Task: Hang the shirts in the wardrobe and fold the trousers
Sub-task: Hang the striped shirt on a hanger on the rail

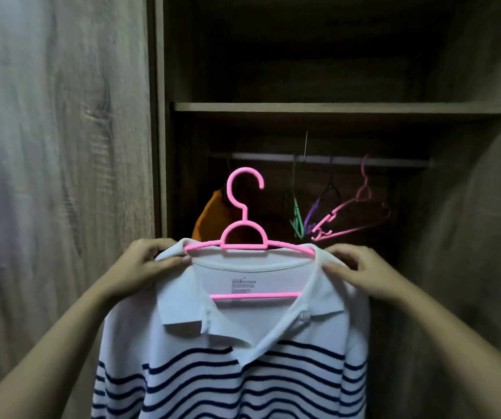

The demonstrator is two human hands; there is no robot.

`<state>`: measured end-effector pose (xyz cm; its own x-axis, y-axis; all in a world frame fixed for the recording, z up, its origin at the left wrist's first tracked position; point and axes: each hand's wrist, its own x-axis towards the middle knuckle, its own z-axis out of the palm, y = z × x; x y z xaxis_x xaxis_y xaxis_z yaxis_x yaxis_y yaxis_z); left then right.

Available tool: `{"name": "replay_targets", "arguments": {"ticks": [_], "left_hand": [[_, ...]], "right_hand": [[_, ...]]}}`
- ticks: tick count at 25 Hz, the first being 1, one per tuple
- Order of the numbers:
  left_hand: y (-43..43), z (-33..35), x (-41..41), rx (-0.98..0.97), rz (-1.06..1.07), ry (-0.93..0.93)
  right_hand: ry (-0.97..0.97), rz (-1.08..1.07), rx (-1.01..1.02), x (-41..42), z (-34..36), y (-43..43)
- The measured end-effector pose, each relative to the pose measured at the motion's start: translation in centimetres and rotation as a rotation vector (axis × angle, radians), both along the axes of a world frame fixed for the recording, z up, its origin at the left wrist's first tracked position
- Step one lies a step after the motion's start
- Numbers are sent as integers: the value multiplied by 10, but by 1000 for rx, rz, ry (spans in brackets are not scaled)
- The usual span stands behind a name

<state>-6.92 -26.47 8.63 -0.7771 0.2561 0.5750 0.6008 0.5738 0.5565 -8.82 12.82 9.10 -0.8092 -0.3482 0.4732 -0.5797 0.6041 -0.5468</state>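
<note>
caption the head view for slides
Left hand and right hand hold a striped polo on a pink hanger before the wardrobe rail

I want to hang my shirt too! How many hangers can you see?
4: a pink hanger in the striped shirt, then a green hanger, a purple hanger and a second pink hanger on the rail. More may hide in the dark by the orange garment.

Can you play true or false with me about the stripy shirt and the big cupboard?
1. The striped shirt sits on a pink hanger. True.
2. The hanger's hook is over the rail. False: the hook is free, lower than the rail.
3. Only one hand holds the shirt. False: the left hand and the right hand both grip its shoulders.
4. An orange garment hangs near the rail's left end. True.
</note>
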Motion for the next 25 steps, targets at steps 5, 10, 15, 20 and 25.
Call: {"name": "replay_targets", "arguments": {"ticks": [5,10,15,20,25], "left_hand": [[1,9,14,-76,225,81],[23,15,43,-157,539,86],[70,-1,40,-306,767,-32],[102,-3,14,-225,500,-150],[128,5,-6,-42,166,-215]], "right_hand": [[327,-112,117,5,-2,-55],[-367,187,-393,15,-1,-147],[-643,129,-740,-12,11,-191],[-535,-73,-694,-54,12,-186],[-468,0,-708,-102,37,-161]]}}
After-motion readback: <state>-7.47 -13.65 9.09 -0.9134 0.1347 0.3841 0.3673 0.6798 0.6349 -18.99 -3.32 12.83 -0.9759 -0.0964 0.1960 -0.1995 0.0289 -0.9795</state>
